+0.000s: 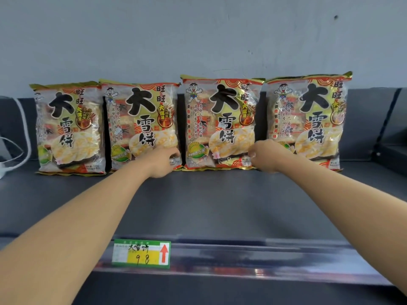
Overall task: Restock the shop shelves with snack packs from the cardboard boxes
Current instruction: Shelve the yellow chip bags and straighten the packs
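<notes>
Several identical rice-cracker snack packs stand upright in a row at the back of a dark shelf (220, 205), leaning on the grey wall. Both my arms reach to the third pack from the left (220, 119). My left hand (164, 160) is at its lower left edge, in front of the neighbouring pack's (141, 124) corner, with fingers curled into the gap between the two. My right hand (265, 155) pinches its lower right edge, just left of the rightmost pack (308, 119). The leftmost pack (68, 126) stands untouched. No cardboard box is in view.
A green and yellow price tag (141, 253) with a red arrow sits on the shelf's front rail. White cables (19, 137) hang at the far left. The shelf surface in front of the packs is bare, and a dark raised section (378, 119) lies at the right.
</notes>
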Motion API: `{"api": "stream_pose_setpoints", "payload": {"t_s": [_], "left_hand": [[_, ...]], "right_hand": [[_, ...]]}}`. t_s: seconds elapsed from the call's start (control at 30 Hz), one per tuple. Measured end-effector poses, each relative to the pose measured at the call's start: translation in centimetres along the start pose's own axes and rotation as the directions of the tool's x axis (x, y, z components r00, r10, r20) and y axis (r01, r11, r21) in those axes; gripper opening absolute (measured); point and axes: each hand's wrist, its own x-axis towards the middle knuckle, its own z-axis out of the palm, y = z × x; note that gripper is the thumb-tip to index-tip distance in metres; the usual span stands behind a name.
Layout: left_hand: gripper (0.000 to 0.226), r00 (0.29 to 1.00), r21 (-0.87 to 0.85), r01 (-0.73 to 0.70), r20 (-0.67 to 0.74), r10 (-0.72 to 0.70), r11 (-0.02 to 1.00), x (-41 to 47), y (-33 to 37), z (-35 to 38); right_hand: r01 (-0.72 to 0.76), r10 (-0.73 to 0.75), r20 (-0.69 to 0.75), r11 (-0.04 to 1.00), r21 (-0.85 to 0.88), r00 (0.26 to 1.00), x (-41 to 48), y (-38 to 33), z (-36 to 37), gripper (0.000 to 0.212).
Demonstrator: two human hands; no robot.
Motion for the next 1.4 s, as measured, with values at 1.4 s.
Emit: {"api": "stream_pose_setpoints", "payload": {"t_s": [1.4], "left_hand": [[0.010, 0.971, -0.267, 0.018, -0.226, -0.081, 0.963, -3.5, -20.5, -1.5]], "right_hand": [[0.141, -0.136, -0.045, 0.978, 0.152, 0.990, 3.7, -26.4, 0.3, 0.041]]}}
